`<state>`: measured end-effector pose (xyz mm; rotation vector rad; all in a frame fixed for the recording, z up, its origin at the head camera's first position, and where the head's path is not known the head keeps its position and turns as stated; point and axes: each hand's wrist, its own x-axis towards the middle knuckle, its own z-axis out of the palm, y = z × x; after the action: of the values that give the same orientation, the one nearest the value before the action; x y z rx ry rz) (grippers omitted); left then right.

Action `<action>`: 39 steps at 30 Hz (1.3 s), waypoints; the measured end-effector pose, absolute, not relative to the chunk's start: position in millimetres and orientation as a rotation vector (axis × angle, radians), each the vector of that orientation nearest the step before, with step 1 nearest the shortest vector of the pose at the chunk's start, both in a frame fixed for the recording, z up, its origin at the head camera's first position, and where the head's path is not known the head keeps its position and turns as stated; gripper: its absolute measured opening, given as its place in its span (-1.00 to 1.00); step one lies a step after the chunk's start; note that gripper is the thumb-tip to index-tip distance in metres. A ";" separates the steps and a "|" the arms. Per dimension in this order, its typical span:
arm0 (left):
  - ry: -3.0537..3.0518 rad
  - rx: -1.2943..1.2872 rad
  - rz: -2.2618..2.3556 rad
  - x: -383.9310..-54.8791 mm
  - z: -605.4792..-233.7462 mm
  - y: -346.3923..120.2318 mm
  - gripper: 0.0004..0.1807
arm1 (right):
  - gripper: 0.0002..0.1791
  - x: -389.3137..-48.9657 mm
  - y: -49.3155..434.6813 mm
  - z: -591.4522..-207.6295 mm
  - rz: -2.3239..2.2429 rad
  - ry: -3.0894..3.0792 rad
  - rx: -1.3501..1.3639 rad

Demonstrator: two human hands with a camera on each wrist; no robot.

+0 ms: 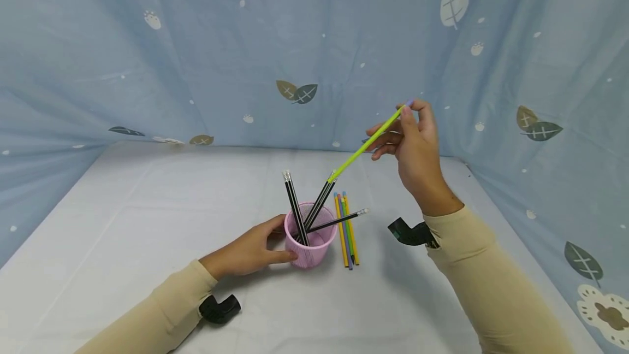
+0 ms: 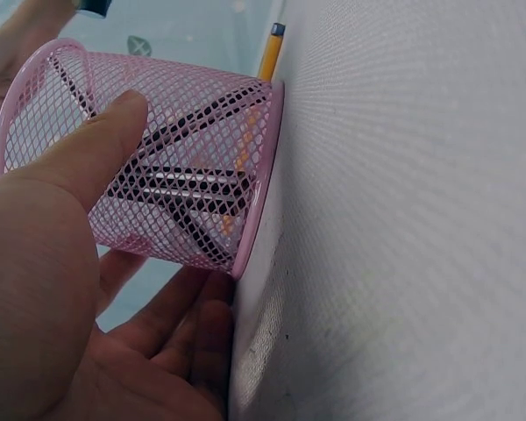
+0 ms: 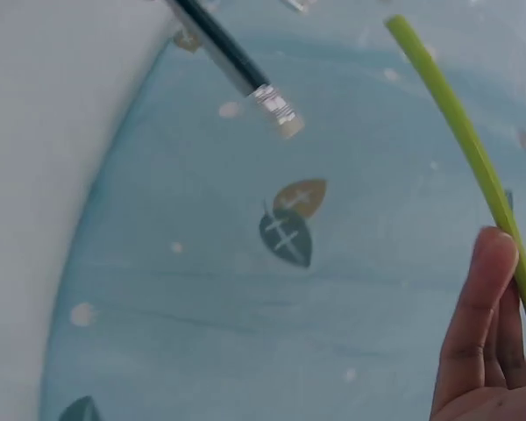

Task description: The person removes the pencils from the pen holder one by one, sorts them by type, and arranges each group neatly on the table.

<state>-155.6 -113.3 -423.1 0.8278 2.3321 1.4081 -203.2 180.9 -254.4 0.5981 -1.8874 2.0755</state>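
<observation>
My left hand (image 1: 248,250) holds a pink mesh pencil cup (image 1: 308,259) upright on the table, its thumb against the near side in the left wrist view. Several black striped pencils (image 1: 294,206) with eraser ends up lean in different directions inside the cup. Above and to the right, my right hand (image 1: 420,152) pinches a yellow-green pencil (image 1: 368,146) near its purplish upper end. That pencil slants down to the left, its lower end by the black pencils' erasers. A small dark tip (image 3: 508,198) shows behind the right fingers; what it belongs to is hidden.
Right of the cup, several coloured pencils (image 1: 355,239) lie side by side on the white table cover (image 1: 196,195). A blue leaf-patterned cloth (image 1: 216,42) hangs behind and at both sides. A black device (image 1: 413,232) sits at the right wrist, another (image 1: 220,309) at the left.
</observation>
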 end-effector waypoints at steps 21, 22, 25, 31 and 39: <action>2.336 0.822 1.408 -154.0 -421.0 -112.6 -0.19 | -0.76 -215.7 220.6 -337.2 2.179 -1.680 0.073; 2.337 0.820 1.409 -154.1 -421.2 -112.7 -0.20 | -0.76 -216.1 221.0 -340.6 2.186 -1.724 0.060; 2.337 0.812 1.408 -153.8 -421.1 -112.7 -0.20 | -0.79 -218.2 221.7 -349.3 2.206 -1.874 0.030; 2.327 0.802 1.412 -153.3 -419.7 -112.2 -0.18 | -0.75 -223.3 218.4 -363.8 2.154 -2.263 -0.011; 2.327 0.792 1.416 -153.3 -419.3 -112.5 -0.18 | -0.43 -230.0 214.4 -384.2 2.096 -2.681 0.007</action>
<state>-153.3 -112.5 -419.3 0.7924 2.3275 1.4164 -230.0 214.4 -384.2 0.0074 -2.6810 2.0964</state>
